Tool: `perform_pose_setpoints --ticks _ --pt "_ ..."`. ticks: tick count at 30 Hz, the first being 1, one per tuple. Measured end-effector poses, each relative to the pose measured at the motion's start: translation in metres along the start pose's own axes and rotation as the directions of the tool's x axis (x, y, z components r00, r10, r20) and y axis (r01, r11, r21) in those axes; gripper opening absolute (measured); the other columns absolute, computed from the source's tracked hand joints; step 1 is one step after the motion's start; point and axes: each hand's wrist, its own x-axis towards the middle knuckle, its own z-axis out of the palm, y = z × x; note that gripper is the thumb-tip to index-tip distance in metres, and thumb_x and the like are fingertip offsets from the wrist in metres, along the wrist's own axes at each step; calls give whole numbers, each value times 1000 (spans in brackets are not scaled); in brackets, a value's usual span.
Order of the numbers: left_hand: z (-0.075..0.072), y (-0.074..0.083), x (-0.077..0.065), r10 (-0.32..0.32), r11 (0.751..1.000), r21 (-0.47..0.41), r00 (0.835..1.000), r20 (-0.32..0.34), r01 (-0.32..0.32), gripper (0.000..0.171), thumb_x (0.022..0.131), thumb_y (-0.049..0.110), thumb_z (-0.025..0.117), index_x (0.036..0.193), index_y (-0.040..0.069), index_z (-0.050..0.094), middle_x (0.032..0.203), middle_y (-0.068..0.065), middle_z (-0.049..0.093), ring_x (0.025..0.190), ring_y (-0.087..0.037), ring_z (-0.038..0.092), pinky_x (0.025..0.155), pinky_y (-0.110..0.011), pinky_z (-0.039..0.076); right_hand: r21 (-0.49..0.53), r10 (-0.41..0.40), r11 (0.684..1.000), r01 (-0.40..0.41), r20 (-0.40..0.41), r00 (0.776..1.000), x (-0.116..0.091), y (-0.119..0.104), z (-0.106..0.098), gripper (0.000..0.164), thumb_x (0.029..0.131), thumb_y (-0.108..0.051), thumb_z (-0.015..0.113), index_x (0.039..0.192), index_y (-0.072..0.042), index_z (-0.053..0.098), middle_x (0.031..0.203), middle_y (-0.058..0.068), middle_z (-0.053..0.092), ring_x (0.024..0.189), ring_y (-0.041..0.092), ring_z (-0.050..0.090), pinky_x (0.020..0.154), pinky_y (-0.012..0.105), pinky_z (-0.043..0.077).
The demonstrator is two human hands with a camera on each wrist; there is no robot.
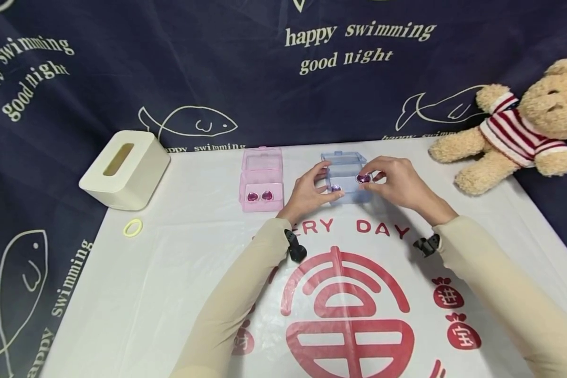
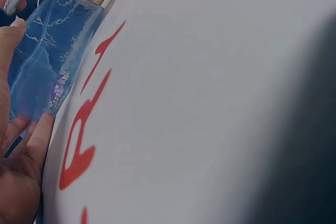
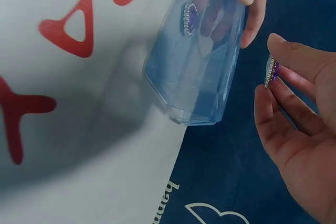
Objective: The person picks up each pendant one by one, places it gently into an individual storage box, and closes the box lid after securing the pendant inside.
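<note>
My left hand grips a small translucent blue plastic box by its left side, with the thumb along the front. The box's lid stands open toward the back. One purple gem earring with a sparkling rim lies inside, near the left thumb. Between thumb and fingertips, my right hand pinches a second purple gem earring, just above the right part of the box. To the left, an open pink plastic box contains two magenta gem earrings, side by side.
A white tissue box stands at the back left, with a pale yellow ring in front of it. A teddy bear sits at the back right. Behind the table hangs a dark blue printed cloth.
</note>
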Motion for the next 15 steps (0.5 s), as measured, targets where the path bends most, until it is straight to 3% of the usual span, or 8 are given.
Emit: perform_pose_setpoints --ticks 8,15 --pt "0 -1 0 -4 1000 6 1000 -1 4 82 73 18 86 143 14 43 135 -14 53 128 -22 53 96 -20 54 21 32 999 -34 57 998 18 11 19 20 75 -6 82 92 -2 72 90 12 71 80 27 66 71 44 59" --pt "-1 0 0 -15 1000 12 1000 6 14 82 73 18 85 143 15 43 135 -14 52 128 -21 53 95 -17 53 -15 1 1000 1 136 991 24 19 36 19 75 -4 80 91 2 70 88 15 70 83 29 66 75 45 57"
